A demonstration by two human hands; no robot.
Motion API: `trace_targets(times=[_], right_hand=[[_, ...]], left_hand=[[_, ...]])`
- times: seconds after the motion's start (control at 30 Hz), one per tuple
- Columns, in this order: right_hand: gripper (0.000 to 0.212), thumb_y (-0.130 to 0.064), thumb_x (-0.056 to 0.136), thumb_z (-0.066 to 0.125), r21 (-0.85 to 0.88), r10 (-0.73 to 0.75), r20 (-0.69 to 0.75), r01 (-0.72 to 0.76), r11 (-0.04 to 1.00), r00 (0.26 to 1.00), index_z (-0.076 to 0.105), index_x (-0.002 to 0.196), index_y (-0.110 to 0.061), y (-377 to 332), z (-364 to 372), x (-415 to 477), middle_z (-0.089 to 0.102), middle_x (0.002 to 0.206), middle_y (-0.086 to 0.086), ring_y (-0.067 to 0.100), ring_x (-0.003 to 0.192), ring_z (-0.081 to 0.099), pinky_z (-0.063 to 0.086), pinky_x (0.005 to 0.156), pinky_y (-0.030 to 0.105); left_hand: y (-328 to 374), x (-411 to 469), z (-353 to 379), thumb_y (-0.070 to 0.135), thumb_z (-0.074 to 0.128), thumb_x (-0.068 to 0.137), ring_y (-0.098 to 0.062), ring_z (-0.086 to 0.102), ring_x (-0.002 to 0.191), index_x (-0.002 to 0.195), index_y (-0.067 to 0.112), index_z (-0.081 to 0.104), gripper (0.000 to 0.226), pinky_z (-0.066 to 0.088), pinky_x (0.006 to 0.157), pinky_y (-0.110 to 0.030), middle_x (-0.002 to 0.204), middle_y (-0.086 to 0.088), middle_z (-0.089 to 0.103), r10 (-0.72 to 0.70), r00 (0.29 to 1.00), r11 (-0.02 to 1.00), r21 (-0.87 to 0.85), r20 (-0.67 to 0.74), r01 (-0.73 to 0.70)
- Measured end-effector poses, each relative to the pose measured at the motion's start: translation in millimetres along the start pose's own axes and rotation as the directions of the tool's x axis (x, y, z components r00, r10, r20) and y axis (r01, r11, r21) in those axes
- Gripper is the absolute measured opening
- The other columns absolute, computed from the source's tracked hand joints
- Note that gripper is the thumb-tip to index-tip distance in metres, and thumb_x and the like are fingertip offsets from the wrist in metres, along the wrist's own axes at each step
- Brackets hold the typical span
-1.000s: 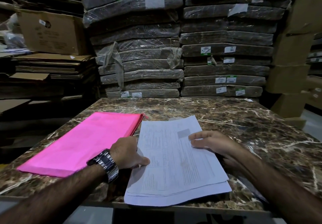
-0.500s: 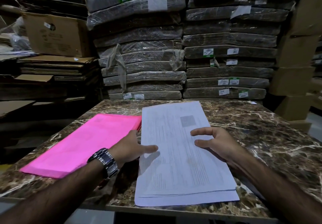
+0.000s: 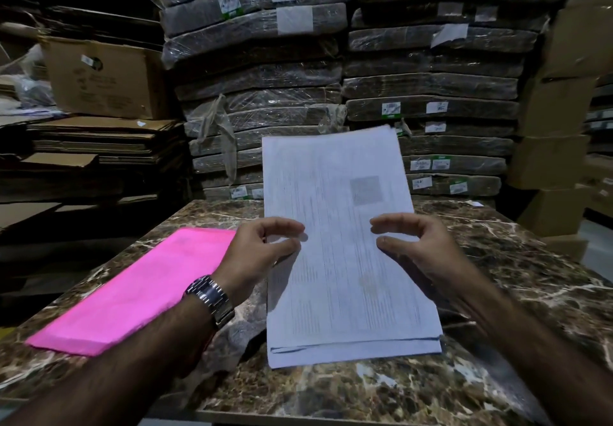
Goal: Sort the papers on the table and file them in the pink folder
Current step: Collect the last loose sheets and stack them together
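Observation:
A stack of white printed papers [image 3: 341, 259] stands tilted on the marble table [image 3: 517, 259], with its near edge down by the tabletop and its far end raised toward me. My left hand [image 3: 262, 249], with a metal watch on the wrist, grips the stack's left edge. The right edge is held at the same height by my right hand [image 3: 418, 246], thumb and forefinger curled over the front of the sheet. The pink folder [image 3: 139, 289] lies closed and flat on the table to the left of the papers, beside my left forearm.
Tall stacks of shrink-wrapped bundles [image 3: 331, 93] rise just behind the table's far edge. Flattened cardboard [image 3: 99, 140] and a brown box [image 3: 106, 77] sit to the left. More cardboard boxes [image 3: 557, 127] stand at the right.
The papers lay flat a second ago. Both hands have slid to the stack's side edges and lifted its far end, so it now stands tilted up. The pink folder has stayed put.

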State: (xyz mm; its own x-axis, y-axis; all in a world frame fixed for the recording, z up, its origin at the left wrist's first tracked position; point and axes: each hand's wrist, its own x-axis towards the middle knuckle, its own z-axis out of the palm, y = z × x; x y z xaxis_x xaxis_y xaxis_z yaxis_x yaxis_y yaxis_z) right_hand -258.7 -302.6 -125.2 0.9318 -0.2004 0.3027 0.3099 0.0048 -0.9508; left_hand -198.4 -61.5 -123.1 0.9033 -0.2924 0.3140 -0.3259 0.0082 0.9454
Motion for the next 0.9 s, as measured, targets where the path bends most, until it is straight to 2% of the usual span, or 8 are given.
trace_targets(times=[0.07,0.17,0.27,0.33,0.5,0.67,0.77,0.9], right_hand=[[0.026,0.012,0.078,0.069,-0.011,-0.095,0.004,0.095,0.995,0.995,0.077,0.082,-0.013,-6.6,0.1,5.8,0.076,0.089,0.005,0.013,0.086,0.071,0.057,0.074,0.023],[0.029,0.012,0.076,0.07,-0.059,-0.188,0.027,0.19,0.98,0.982,0.076,0.085,-0.015,-15.7,-0.5,12.8,0.077,0.083,0.001,0.009,0.08,0.07,0.055,0.068,0.017],[0.032,0.012,0.076,0.07,-0.083,-0.243,0.025,0.245,0.966,0.97,0.077,0.083,-0.019,-17.3,-0.5,15.3,0.076,0.08,0.0,0.009,0.077,0.069,0.055,0.073,0.018],[0.033,0.012,0.076,0.07,-0.094,-0.263,0.014,0.263,0.96,0.965,0.078,0.08,-0.02,-16.4,-0.2,14.6,0.076,0.079,-0.001,0.009,0.076,0.068,0.055,0.076,0.019],[0.025,0.005,0.076,0.074,-0.095,-0.276,0.0,0.275,0.957,0.961,0.078,0.083,-0.019,-17.3,0.6,10.5,0.077,0.086,0.001,0.015,0.088,0.069,0.056,0.084,0.029],[0.023,0.002,0.075,0.075,-0.079,-0.294,0.011,0.294,0.953,0.956,0.079,0.08,-0.02,-18.5,0.3,16.9,0.077,0.088,0.0,0.009,0.089,0.069,0.056,0.081,0.021],[0.029,0.006,0.075,0.073,-0.098,-0.285,0.022,0.286,0.953,0.958,0.08,0.077,-0.022,-8.7,-0.4,15.6,0.077,0.086,-0.001,0.007,0.085,0.07,0.055,0.077,0.017],[0.028,0.01,0.076,0.071,-0.123,-0.22,0.046,0.224,0.967,0.974,0.079,0.077,-0.017,9.5,-0.9,12.6,0.077,0.083,0.002,0.008,0.079,0.071,0.057,0.073,0.018]], left_hand=[[11.2,3.9,1.7,-0.011,0.063,0.081,-0.003,0.059,0.062,0.089,0.008,0.071,0.022,0.043,0.048,-0.011,0.074,0.005,0.073,0.109,0.994,0.994,0.019,-0.014,-0.109],[19.8,11.4,0.3,-0.015,0.06,0.081,-0.003,0.059,0.064,0.086,0.009,0.072,0.028,0.046,0.057,-0.012,0.07,0.008,0.07,0.229,0.973,0.973,0.022,-0.027,-0.228],[21.3,15.1,-2.3,-0.013,0.06,0.081,0.004,0.059,0.063,0.082,0.017,0.073,0.033,0.044,0.058,-0.009,0.071,0.013,0.069,0.283,0.959,0.958,0.062,-0.027,-0.281],[20.8,15.6,-3.4,-0.008,0.064,0.079,0.002,0.062,0.074,0.079,0.023,0.074,0.033,0.045,0.065,-0.011,0.079,0.013,0.072,0.313,0.95,0.947,0.08,-0.012,-0.311],[16.9,12.5,-1.9,0.019,0.072,0.066,-0.005,0.064,0.079,0.077,0.031,0.076,0.016,0.048,0.07,-0.024,0.083,0.01,0.073,0.305,0.952,0.951,0.063,-0.007,-0.304],[16.7,13.6,-0.7,0.011,0.07,0.071,-0.013,0.061,0.074,0.074,0.028,0.076,0.018,0.048,0.064,-0.029,0.078,0.007,0.072,0.269,0.963,0.963,0.031,-0.02,-0.268],[8.2,13.4,-1.7,-0.001,0.071,0.077,-0.009,0.063,0.076,0.077,0.022,0.076,0.024,0.049,0.062,-0.023,0.08,0.006,0.072,0.252,0.968,0.968,0.011,-0.003,-0.252],[-8.1,16.8,-4.4,-0.008,0.068,0.079,-0.01,0.069,0.09,0.087,0.019,0.075,0.029,0.052,0.072,-0.02,0.092,0.003,0.075,0.236,0.972,0.971,0.036,0.009,-0.236]])
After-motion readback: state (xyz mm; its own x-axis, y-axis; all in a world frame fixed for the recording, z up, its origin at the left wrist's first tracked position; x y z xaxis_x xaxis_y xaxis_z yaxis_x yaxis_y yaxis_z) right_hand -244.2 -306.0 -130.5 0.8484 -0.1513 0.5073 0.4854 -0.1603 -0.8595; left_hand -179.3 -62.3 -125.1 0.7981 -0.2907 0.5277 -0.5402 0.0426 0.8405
